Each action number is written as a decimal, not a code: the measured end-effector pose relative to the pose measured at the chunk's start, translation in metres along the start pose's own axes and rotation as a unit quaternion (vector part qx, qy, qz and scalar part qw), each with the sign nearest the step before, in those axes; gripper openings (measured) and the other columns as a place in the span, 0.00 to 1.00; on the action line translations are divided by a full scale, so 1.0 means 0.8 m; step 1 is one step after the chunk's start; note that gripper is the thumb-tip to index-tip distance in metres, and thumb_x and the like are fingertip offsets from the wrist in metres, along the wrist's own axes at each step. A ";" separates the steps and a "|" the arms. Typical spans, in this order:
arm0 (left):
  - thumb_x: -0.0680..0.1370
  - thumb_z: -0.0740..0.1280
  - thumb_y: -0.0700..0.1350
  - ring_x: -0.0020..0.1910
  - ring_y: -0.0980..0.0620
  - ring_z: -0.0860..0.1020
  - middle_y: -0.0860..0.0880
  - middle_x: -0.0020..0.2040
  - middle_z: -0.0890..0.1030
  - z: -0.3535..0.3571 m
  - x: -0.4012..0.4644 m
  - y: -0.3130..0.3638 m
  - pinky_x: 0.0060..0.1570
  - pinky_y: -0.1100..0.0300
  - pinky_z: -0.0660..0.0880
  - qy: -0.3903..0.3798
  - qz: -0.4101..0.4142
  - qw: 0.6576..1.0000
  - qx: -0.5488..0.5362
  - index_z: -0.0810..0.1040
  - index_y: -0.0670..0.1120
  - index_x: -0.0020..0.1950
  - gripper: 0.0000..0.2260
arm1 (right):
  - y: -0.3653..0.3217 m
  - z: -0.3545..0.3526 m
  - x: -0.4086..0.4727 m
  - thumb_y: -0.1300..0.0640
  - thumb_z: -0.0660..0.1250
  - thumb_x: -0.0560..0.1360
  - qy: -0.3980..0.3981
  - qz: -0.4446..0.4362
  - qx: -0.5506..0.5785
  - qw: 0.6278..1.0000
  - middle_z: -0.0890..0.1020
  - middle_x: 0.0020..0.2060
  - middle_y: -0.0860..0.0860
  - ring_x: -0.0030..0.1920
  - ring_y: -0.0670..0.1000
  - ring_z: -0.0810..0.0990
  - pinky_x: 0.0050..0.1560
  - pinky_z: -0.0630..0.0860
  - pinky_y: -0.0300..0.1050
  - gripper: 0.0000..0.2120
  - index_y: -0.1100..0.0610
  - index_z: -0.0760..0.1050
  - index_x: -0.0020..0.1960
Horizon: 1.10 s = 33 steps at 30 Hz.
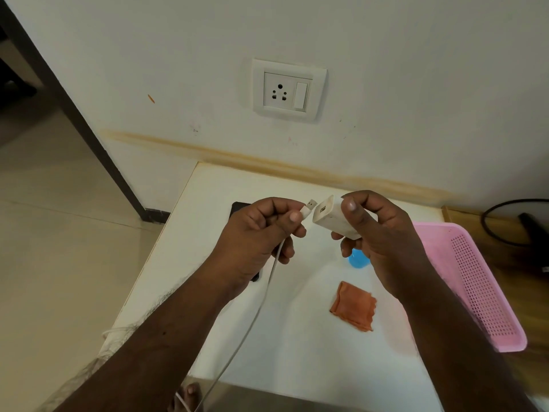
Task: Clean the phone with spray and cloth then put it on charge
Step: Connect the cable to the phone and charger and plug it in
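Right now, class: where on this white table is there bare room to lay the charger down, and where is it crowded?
Bare room: the near part of the white table, between the white cable and the orange cloth, and the far strip along the wall. Crowded: mid-table under the hands, where the phone and blue bottle sit; the pink basket lines the right edge.

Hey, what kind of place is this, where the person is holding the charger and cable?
Probably a room in a home. A wall socket sits on a stained painted wall above a small white table, the floor is tiled, and a pink plastic basket lies alongside.
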State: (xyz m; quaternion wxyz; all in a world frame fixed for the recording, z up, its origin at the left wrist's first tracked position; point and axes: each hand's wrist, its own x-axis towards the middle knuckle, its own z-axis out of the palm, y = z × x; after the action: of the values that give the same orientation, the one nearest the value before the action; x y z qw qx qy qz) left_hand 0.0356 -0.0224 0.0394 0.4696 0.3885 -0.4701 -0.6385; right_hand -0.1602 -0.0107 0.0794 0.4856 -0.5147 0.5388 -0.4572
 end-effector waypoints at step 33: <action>0.74 0.71 0.46 0.29 0.50 0.73 0.46 0.36 0.81 -0.002 -0.003 0.010 0.31 0.59 0.74 -0.039 -0.014 0.999 -0.032 0.85 0.45 0.51 0.08 | 0.027 -0.015 0.008 0.70 0.79 0.58 -0.057 -0.116 -0.020 0.991 0.81 0.42 0.42 0.44 0.43 0.80 0.40 0.78 0.35 0.22 0.55 0.76 0.47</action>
State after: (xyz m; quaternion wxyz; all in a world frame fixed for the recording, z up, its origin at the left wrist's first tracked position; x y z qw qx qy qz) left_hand 0.0395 -0.0214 0.0466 0.4542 0.3545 -0.4622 -0.6741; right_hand -0.1744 -0.0162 0.0587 0.4486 -0.6084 0.4559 -0.4699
